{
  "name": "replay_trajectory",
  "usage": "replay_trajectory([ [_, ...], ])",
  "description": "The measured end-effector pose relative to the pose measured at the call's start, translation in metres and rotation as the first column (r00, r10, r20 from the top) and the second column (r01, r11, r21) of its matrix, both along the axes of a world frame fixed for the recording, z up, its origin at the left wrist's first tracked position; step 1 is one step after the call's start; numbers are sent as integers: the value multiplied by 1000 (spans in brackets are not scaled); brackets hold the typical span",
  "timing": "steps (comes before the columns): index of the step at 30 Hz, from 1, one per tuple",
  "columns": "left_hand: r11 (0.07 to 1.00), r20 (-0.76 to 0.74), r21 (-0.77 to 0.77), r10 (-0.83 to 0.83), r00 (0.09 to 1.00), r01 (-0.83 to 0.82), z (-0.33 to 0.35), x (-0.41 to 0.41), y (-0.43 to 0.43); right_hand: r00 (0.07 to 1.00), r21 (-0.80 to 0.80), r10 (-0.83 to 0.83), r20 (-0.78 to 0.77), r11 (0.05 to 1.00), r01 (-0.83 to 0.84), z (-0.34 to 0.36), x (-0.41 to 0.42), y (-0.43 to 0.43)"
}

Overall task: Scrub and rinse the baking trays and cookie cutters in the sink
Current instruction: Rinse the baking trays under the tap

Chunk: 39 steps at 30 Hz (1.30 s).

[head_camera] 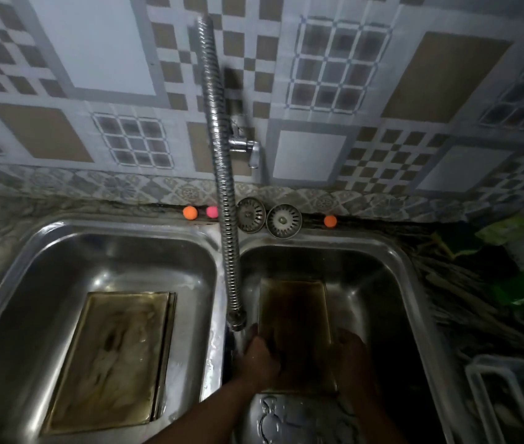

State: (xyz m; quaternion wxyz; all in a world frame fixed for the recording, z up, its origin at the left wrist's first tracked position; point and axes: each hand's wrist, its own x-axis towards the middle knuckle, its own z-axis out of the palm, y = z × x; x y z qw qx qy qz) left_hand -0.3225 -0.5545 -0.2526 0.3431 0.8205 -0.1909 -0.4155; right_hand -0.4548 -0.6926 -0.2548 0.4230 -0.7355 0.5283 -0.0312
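Observation:
A dark, stained baking tray (292, 315) lies in the right basin (392, 277) of a double steel sink. My left hand (262, 357) grips its left edge and my right hand (350, 350) grips its right edge. The flexible tap spout (236, 320) ends just above the tray's near left corner. A metal piece with cut-out shapes (299, 418) lies in the basin below the tray. Stacked trays (116, 357) with pale residue lie flat in the left basin (62, 267).
Two sink strainers (268, 217) stand on the back ledge beside small orange and pink balls (190, 213). The tap handle (251, 152) sticks out of the tiled wall. A white plastic rack (510, 398) and green clutter (510, 283) fill the right counter.

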Motion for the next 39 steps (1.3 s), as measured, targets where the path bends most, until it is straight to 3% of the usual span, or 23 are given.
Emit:
replay_trajectory([
  [4,997,-21,-70,39,999,-41,40,3,19,994,-76,21,105,997,-13,33,29,27],
  [6,985,60,-169,40,997,-29,65,11,36,978,-149,64,197,988,-35,55,52,53],
  [8,939,108,-323,162,981,-119,90,21,60,954,-107,101,282,991,-73,75,77,87],
  [11,898,197,-383,311,930,-219,101,48,105,913,-69,189,362,982,-176,92,115,142],
  [14,895,218,-281,410,886,-346,91,86,156,880,0,311,359,943,-333,94,150,192],
  [17,916,361,-102,398,843,-389,74,118,205,863,52,436,254,885,-462,75,179,224],
  [20,888,474,188,293,831,-420,49,138,253,860,105,507,60,853,-511,55,191,241],
  [23,856,528,303,216,822,-419,24,148,284,883,206,467,-52,870,-448,37,192,251],
  [26,840,460,294,294,838,-456,17,151,294,889,214,451,-86,879,-425,17,193,259],
  [32,811,475,294,336,813,-506,14,162,298,917,184,368,-153,922,-340,7,198,265],
  [36,787,554,192,406,727,-586,25,163,294,951,113,299,-78,950,-290,20,203,270],
  [39,803,556,67,463,690,-592,38,164,293,941,59,339,2,939,-338,41,203,267],
])
